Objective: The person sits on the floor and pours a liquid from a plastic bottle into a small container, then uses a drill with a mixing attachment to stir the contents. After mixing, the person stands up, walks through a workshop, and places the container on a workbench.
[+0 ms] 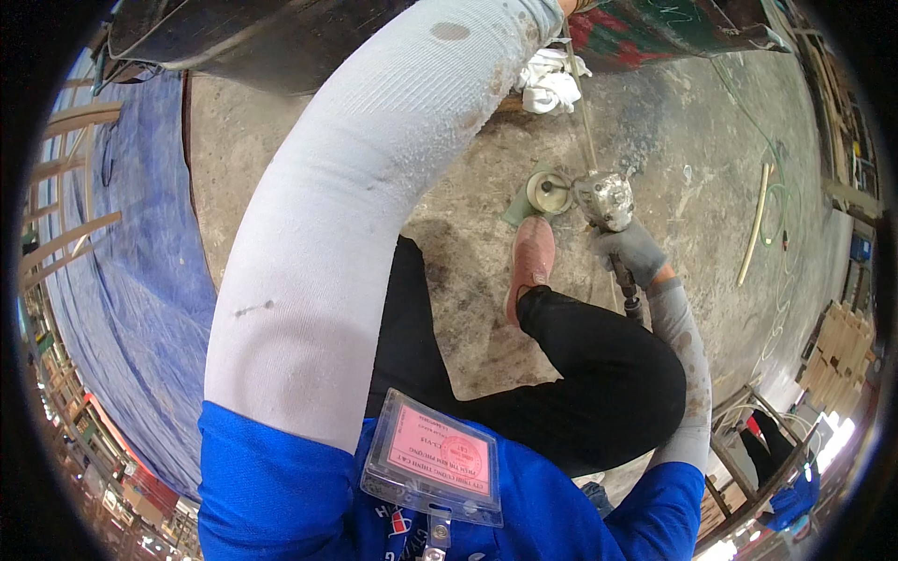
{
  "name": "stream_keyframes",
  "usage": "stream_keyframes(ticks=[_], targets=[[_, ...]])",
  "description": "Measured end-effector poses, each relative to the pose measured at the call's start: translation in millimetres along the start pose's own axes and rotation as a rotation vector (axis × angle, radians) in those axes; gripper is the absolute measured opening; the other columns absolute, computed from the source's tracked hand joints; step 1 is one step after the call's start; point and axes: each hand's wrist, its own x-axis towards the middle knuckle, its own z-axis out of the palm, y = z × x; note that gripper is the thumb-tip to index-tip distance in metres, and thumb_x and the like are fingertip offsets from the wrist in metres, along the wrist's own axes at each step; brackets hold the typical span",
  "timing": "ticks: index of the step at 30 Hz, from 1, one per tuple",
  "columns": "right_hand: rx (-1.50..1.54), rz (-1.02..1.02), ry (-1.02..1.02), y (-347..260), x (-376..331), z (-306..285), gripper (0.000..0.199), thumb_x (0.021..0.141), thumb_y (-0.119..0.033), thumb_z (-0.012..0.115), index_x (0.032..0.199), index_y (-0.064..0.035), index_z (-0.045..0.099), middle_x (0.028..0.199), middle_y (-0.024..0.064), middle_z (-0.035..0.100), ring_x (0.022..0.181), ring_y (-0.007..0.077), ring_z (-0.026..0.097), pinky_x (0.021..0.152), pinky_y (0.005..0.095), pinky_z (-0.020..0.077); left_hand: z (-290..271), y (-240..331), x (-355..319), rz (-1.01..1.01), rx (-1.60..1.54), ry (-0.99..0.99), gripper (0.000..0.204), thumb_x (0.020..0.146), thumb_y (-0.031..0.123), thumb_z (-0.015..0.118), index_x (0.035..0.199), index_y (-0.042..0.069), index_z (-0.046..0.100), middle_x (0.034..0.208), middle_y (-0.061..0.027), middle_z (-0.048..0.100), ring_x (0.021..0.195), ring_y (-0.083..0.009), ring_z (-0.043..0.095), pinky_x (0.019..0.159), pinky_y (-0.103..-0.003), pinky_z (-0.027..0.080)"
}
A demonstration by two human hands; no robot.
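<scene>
My right hand (632,254), in a grey glove, is closed around the body of a hand-held grinder (604,200). Its scuffed silver head points away from me, and a hose fitting (634,307) shows at its near end. Beside the head, on the floor, a round pale container (548,192) with something dark at its centre rests on a green piece (516,208). My left arm (318,196), in a spotted white sleeve, stretches up to the top edge near a large dark curved piece (253,47). The left hand lies beyond the frame, so its fingers are hidden.
White cloths (550,82) lie under the dark piece. A blue tarp (145,262) covers the left side. A thin green hose (778,192) and a pale strip (754,224) lie on the concrete floor. Stacked wood (835,355) and a person in blue (793,496) are at right.
</scene>
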Motion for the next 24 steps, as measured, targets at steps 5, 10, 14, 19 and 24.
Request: stream_keyframes(ticks=[5, 10, 14, 19, 24], targets=[[-0.009, 0.010, -0.029, 6.4, 1.4, -4.0, 0.028, 0.070, -0.001, 0.063, 0.098, 0.0014, 0.058, 0.072, 0.0040, 0.057, 0.052, 0.0123, 0.052, 0.046, 0.0259, 0.0415, 0.8, 1.5, 0.5, 0.015, -0.007, 0.004, 0.031, 0.092, 0.037, 0.047, 0.102, 0.016, 0.067, 0.103, -0.0114, 0.067, 0.096, -0.0306, 0.063, 0.080, -0.042, 0.050], [0.056, 0.020, -0.029, 4.0, 1.8, -1.7, 0.031, 0.069, 0.000, 0.064, 0.099, 0.0017, 0.057, 0.073, 0.0043, 0.058, 0.053, 0.0131, 0.053, 0.047, 0.0267, 0.0429, 1.3, -0.3, 1.5, 0.017, -0.010, 0.006, 0.031, 0.092, 0.037, 0.047, 0.103, 0.016, 0.067, 0.104, -0.0112, 0.067, 0.097, -0.0302, 0.063, 0.081, -0.042, 0.050], [0.064, 0.022, -0.038, 4.2, 1.0, -3.5, 0.030, 0.069, 0.000, 0.064, 0.099, 0.0017, 0.057, 0.073, 0.0043, 0.058, 0.053, 0.0133, 0.053, 0.047, 0.0267, 0.0430, 2.3, -1.6, 2.9, 0.033, -0.022, 0.007, 0.031, 0.092, 0.037, 0.047, 0.103, 0.016, 0.067, 0.104, -0.0107, 0.067, 0.098, -0.0299, 0.063, 0.081, -0.042, 0.050], [0.026, 0.021, -0.037, 4.3, 3.3, -3.0, 0.030, 0.069, 0.000, 0.064, 0.098, 0.0016, 0.057, 0.070, 0.0042, 0.058, 0.050, 0.0132, 0.053, 0.045, 0.0263, 0.0423, 2.0, -2.2, 4.0, 0.022, -0.004, 0.000, 0.031, 0.092, 0.037, 0.047, 0.103, 0.016, 0.067, 0.104, -0.0106, 0.067, 0.098, -0.0298, 0.063, 0.080, -0.042, 0.050], [0.033, 0.028, -0.040, 4.5, 1.5, -3.0, 0.030, 0.069, 0.001, 0.063, 0.098, 0.0019, 0.057, 0.068, 0.0037, 0.057, 0.050, 0.0128, 0.052, 0.045, 0.0263, 0.0417, 3.0, -1.7, 5.1, -0.001, -0.013, -0.021, 0.031, 0.092, 0.037, 0.048, 0.102, 0.015, 0.067, 0.103, -0.0111, 0.067, 0.097, -0.0299, 0.063, 0.080, -0.042, 0.050]])
